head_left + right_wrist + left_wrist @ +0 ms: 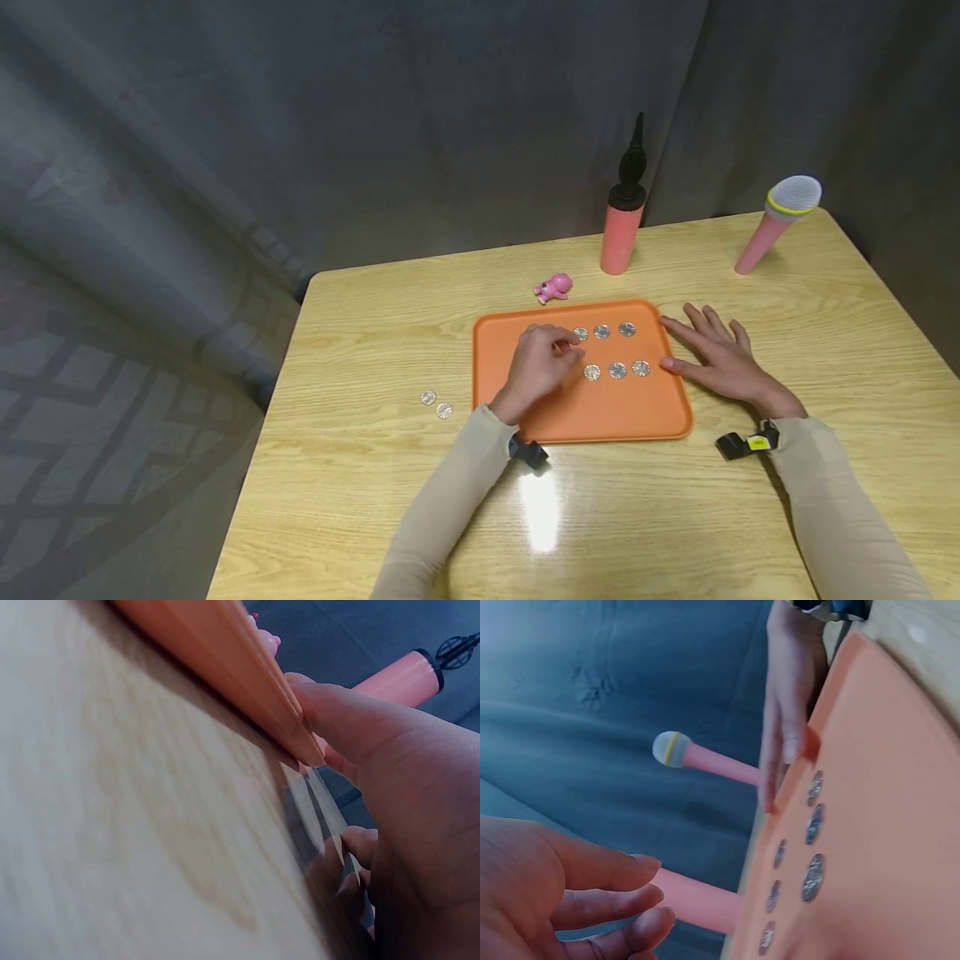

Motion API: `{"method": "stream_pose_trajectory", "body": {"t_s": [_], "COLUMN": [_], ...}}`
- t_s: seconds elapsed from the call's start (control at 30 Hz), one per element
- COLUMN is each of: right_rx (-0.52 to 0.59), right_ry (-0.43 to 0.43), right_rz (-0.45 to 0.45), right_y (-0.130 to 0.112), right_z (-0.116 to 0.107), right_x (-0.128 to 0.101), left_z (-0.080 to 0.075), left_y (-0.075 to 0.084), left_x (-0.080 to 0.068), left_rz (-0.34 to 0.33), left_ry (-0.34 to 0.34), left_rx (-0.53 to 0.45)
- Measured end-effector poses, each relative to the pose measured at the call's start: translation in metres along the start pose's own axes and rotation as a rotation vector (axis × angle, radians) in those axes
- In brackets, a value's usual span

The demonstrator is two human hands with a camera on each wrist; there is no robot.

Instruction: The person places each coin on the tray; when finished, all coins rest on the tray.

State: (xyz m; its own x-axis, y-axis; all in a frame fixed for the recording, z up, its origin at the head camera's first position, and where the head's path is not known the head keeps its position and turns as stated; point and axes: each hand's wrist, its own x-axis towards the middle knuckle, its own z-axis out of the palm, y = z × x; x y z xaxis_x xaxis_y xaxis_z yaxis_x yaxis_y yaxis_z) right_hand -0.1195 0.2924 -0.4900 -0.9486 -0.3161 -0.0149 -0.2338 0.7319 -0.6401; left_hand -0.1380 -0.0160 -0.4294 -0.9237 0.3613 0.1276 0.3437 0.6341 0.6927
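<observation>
Both arms in long beige close-fitting sleeves, ending at the wrists. Left hand [540, 367] and right hand [716, 358] bare. Small black camera unit strapped under each wrist; right one has a yellow label.

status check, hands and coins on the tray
Left hand over orange tray, fingers curled, grip unclear. Right hand flat at tray edge. Six coins visible there. Nothing blocking.

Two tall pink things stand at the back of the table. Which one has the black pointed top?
The pink pump, behind the orange tray, has it. The other one, the toy microphone at the far right, has a grey round head.
</observation>
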Motion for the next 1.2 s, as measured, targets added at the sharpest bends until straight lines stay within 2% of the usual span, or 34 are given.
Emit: {"method": "stream_pose_trajectory", "body": {"t_s": [0.27,0.5,0.7,0.9,1.2], "right_rx": [-0.002,-0.013,-0.008,-0.018,-0.009], "right_ry": [0.004,0.004,0.000,0.004,0.015], "right_rz": [0.003,0.004,0.010,0.013,0.004], "right_y": [-0.001,-0.001,-0.001,-0.001,-0.002], "right_z": [0.000,0.000,0.000,0.001,0.001], "right_x": [0.000,0.000,-0.001,-0.001,-0.002], "left_z": [-0.018,-0.035,-0.049,-0.066,-0.089], "left_y": [-0.010,-0.024,-0.039,-0.054,-0.082], "left_x": [-0.005,-0.012,-0.020,-0.032,-0.050], "left_rz": [0.018,-0.008,-0.016,-0.073,-0.215], "left_ry": [0.075,0.106,0.160,0.213,0.273], "left_rx": [-0.037,-0.087,-0.077,-0.095,-0.137]}}
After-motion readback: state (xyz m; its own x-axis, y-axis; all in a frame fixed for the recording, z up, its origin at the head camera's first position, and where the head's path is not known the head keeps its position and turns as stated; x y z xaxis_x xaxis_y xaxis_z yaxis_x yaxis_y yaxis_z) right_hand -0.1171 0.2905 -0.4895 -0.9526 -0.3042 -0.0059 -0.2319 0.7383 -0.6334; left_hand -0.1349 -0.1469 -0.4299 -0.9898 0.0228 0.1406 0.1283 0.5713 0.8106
